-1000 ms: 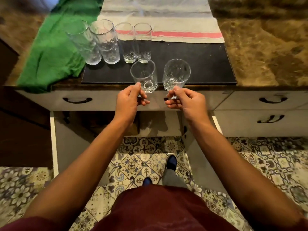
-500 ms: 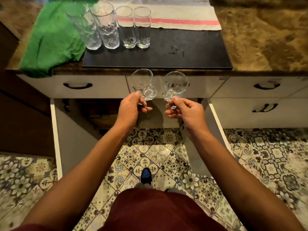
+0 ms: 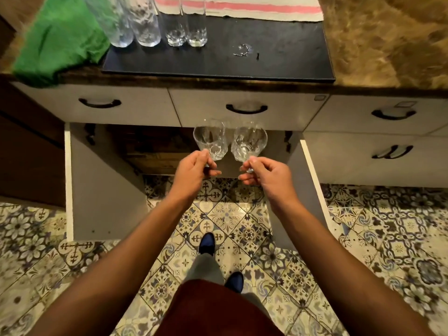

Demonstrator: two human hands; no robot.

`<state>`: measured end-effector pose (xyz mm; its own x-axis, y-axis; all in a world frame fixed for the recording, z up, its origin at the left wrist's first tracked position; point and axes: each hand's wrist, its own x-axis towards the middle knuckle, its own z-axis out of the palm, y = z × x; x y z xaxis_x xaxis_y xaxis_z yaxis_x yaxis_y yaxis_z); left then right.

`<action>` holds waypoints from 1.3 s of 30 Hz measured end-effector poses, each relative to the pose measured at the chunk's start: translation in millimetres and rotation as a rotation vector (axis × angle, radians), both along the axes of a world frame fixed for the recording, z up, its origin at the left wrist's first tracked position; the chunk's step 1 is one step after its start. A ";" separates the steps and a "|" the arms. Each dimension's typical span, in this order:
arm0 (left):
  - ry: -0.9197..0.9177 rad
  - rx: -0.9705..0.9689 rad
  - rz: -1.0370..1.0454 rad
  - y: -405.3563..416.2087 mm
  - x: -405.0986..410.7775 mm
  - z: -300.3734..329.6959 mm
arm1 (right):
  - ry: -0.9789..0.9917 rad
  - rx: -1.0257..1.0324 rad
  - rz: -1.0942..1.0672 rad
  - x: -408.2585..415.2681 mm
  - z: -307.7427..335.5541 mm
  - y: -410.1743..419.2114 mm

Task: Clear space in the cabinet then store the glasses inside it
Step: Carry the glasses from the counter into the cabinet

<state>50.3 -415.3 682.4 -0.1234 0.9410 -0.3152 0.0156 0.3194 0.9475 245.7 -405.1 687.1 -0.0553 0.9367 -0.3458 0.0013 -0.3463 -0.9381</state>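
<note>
With the cabinet (image 3: 155,151) doors open, the left hand (image 3: 191,172) and right hand (image 3: 269,174) each pinch a stemmed glass (image 3: 210,139) in front of its opening, none visibly stored yet, while four tumblers (image 3: 174,23) wait near the worktop's back-left on the black mat (image 3: 278,57).

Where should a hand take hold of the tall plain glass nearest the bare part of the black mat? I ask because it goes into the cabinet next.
Judging by its pose, grip the tall plain glass around its straight lower wall, coming from its right side over the bare black mat. Its twin stands close against its left, so that side looks blocked.
</note>
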 end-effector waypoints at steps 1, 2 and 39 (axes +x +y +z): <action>0.011 -0.008 0.002 0.2 0.9 -10.4 | -0.007 -0.003 -0.002 1.5 -10.6 0.5; 0.026 -0.021 0.001 0.4 1.8 -24.1 | -0.012 -0.017 -0.005 2.9 -24.2 0.6; 0.150 -0.111 -0.047 141.8 -37.8 -519.1 | -0.020 -0.012 -0.018 -7.1 -528.2 132.6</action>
<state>12.5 -273.5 163.3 -0.1333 0.9072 -0.3990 0.1718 0.4176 0.8922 238.6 -272.5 158.9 -0.0310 0.9331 -0.3584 0.0139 -0.3581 -0.9336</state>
